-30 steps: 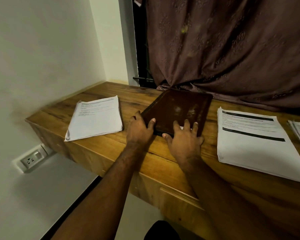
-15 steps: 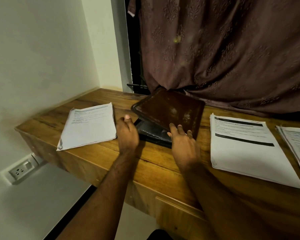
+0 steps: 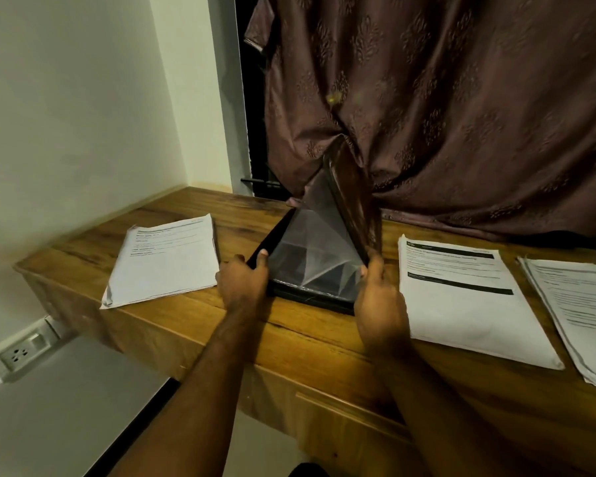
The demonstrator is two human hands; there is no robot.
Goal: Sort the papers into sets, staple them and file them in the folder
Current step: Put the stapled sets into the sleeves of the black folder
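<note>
Folder (image 3: 319, 270) — dark, lying mid-desk with its cover raised steeply on the right side, clear plastic sleeves fanned between cover and base. Right hand (image 3: 379, 297): fingers curled round the lower corner of the raised cover, gripping it. Left hand (image 3: 243, 282): resting at the folder's near-left edge, thumb on the base, fingers bent over the edge and holding it down. Paper stack, left (image 3: 166, 258) — printed sheets, flat, just beside the left hand. Paper stack, right (image 3: 468, 301) — thicker, black header bars, just beside the right hand. Third stack (image 3: 582, 315), partly out of view at far right. Wooden desk (image 3: 307, 339). Brown patterned curtain (image 3: 461, 115) behind, touching the raised cover. Wall socket (image 3: 18, 354) low on the left wall.
</note>
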